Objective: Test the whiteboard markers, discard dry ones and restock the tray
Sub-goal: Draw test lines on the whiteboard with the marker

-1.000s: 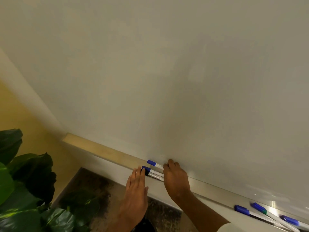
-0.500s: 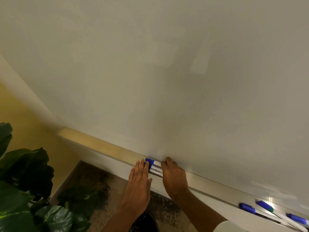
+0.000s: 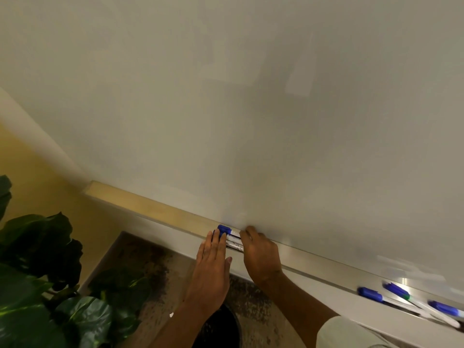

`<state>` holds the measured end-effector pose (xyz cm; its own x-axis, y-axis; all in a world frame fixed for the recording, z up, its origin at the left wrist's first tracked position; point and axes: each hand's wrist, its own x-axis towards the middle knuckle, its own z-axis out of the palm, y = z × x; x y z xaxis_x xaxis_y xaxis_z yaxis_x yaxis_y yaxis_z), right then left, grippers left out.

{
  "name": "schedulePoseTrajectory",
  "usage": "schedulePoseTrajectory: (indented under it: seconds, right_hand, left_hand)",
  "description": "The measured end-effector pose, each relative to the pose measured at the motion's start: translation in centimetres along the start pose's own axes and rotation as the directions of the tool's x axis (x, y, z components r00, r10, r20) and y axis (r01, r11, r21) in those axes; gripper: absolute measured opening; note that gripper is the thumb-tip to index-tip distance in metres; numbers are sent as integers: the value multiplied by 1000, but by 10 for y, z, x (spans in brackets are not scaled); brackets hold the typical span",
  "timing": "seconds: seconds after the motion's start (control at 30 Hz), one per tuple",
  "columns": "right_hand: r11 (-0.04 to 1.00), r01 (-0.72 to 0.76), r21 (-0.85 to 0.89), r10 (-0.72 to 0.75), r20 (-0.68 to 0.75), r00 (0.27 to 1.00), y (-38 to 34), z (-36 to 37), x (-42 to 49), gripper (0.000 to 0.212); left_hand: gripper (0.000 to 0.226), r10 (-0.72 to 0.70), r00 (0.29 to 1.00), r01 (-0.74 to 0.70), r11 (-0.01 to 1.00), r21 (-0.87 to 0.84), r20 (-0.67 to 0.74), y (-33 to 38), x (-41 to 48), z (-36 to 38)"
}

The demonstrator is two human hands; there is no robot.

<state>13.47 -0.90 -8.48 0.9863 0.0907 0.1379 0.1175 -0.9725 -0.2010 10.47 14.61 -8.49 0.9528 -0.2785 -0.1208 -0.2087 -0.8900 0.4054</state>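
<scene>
A small bunch of blue-capped markers [image 3: 232, 237] lies on the metal tray [image 3: 313, 262] under the whiteboard [image 3: 251, 109]. My left hand [image 3: 213, 262] lies flat with straight fingers, its fingertips against the blue caps. From the other side my right hand [image 3: 261, 254] covers the marker barrels, fingers bent down over them. Three more blue-capped markers [image 3: 401, 297] lie farther right on the tray, apart from both hands.
A large green leafy plant [image 3: 42, 285] fills the lower left. Below the tray is speckled dark floor [image 3: 150, 259], and a dark round object [image 3: 221, 327] sits under my arms. Yellow wall [image 3: 30, 172] lies left of the board.
My left hand has slid up to the marker caps, closing the gap to my right hand and bunching the markers together. The view has shifted slightly.
</scene>
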Motion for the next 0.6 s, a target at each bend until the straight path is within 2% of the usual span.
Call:
schedulePoseTrajectory:
  seconds: [0.13, 0.27, 0.6]
  right_hand:
    - [999, 2, 52, 3, -97, 995, 6, -3, -17, 45]
    - [998, 30, 47, -19, -232, 973, 20, -14, -41, 25]
    - [993, -46, 105, 74, -277, 958, 65, -61, -109, 39]
  left_hand:
    - [90, -4, 1000, 4, 1000, -11, -16, 9, -4, -4]
    - [85, 8, 999, -7, 1000, 12, -33, 25, -8, -4]
    - [90, 80, 997, -79, 996, 33, -13, 92, -27, 5]
